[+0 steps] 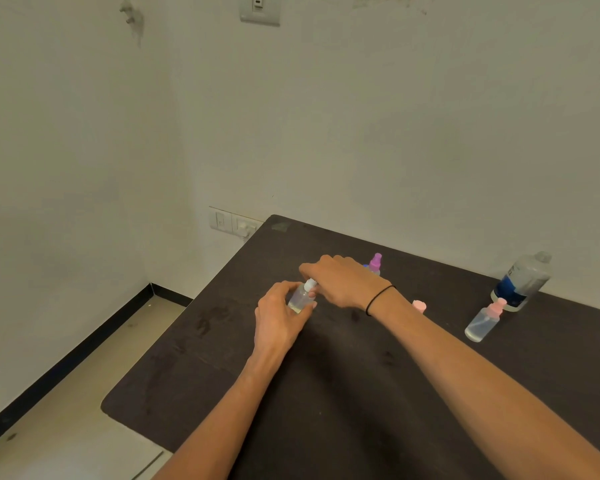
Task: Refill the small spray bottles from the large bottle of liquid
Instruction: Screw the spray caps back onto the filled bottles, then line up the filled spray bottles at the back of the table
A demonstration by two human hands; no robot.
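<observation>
My left hand (280, 315) wraps around a small clear spray bottle (300, 298) standing on the dark table (343, 393). My right hand (340, 280) pinches the bottle's white spray top (310, 283) from above. Behind my right hand stands a small bottle with a purple spray top (375, 263), partly hidden. A clear bottle with a pink spray top (484, 320) stands at the right. Just behind it is the large clear bottle with a blue label (522, 280). A loose pink cap (419, 305) lies on the table beside my right wrist.
The table's far edge meets a white wall with a socket plate (234, 223). Its left edge drops to a beige floor (66, 410) with a black skirting.
</observation>
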